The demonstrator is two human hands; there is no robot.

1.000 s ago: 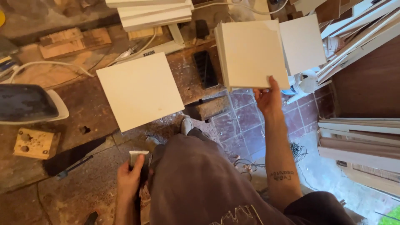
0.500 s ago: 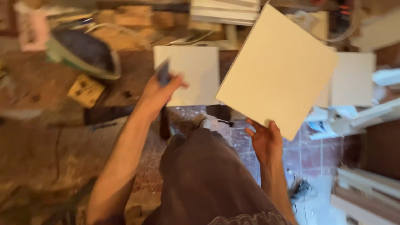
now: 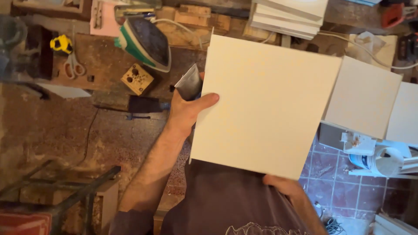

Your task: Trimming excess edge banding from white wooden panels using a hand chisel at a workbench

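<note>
White panel (image 3: 265, 106) held up, hiding right hand (image 3: 283, 185) fingers, left hand (image 3: 185, 111) thumb across edge

Left hand (image 3: 185, 114) raised, forearm extended forward, thumb stretched rightward, fingers curled in grip. Right hand (image 3: 283, 186) low near torso, fingers hidden.

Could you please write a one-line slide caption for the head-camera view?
Both hands hold a white square panel above a cluttered workbench; left hand also holds a grey block.
</note>
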